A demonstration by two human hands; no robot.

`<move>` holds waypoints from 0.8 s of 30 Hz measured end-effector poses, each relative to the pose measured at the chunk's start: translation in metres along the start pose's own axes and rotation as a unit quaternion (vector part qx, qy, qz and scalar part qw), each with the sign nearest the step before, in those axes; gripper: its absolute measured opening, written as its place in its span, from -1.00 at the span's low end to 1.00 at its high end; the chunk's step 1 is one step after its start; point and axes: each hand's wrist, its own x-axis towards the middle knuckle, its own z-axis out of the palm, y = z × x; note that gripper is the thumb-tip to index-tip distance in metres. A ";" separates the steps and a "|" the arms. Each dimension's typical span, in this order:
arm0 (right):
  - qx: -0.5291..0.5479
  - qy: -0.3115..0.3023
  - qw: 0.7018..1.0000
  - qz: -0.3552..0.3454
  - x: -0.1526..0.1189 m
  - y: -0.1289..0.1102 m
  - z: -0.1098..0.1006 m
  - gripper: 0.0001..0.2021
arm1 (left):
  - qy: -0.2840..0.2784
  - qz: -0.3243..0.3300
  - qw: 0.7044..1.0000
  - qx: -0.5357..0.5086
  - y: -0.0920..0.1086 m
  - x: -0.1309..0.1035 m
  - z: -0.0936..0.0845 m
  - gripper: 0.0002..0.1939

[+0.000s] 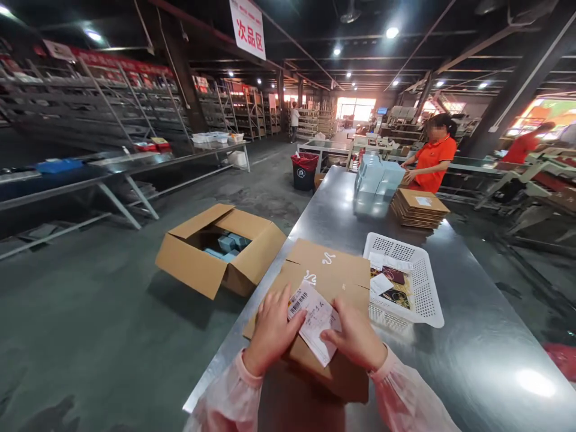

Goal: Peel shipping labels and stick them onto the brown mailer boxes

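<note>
1. The left hand [273, 330] and right hand [357, 336] held the printed slip [310, 324], thumbs on top.
2. Beneath lay brown cardboard [344, 276]; handling paper seemed the step, the next move apparently calling for steady fingers.
3. Beyond stood a white basket [427, 291].

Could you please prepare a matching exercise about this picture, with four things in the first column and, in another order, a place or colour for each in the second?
First column
1. barcode slip
2. white basket
3. open carton
4. bin

Second column
A. left of the metal table, with blue boxes inside
B. black, with a red liner
C. between the left hand and right hand
D. on the table, with papers inside

Right pairs: 1-C, 2-D, 3-A, 4-B
</note>
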 end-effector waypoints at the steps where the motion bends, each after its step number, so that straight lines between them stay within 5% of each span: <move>1: 0.028 0.000 1.000 0.003 -0.004 -0.001 0.004 -0.65 | -0.024 0.011 0.999 -0.033 -0.001 0.001 -0.003 -0.44; 5: 0.134 0.021 0.990 -0.031 -0.019 0.002 0.013 -0.45 | -0.089 0.047 0.981 -0.166 -0.004 -0.002 -0.009 -0.41; 9: 0.155 0.007 0.986 -0.065 -0.041 0.003 0.018 -0.48 | -0.113 0.097 0.945 -0.292 0.002 -0.021 -0.018 -0.52; 13: 0.197 0.064 0.974 -0.093 -0.089 0.002 0.034 -0.66 | -0.133 0.115 0.899 -0.401 0.017 -0.067 -0.031 -0.63; 17: 0.320 0.038 0.944 -0.075 -0.135 0.028 0.060 -0.66 | -0.220 0.024 0.823 -0.523 0.009 -0.134 -0.011 -0.82; 19: 0.442 0.043 0.896 -0.004 -0.143 0.055 0.078 -0.57 | -0.239 -0.080 0.742 -0.621 -0.014 -0.166 0.011 -0.75; 21: 0.562 0.070 0.817 0.106 -0.139 0.089 0.101 -0.57 | -0.214 -0.181 0.669 -0.688 -0.049 -0.190 0.032 -0.55; 24: 0.654 0.074 0.706 0.263 -0.120 0.132 0.140 -0.67 | -0.164 -0.275 0.655 -0.685 -0.107 -0.196 0.055 -0.34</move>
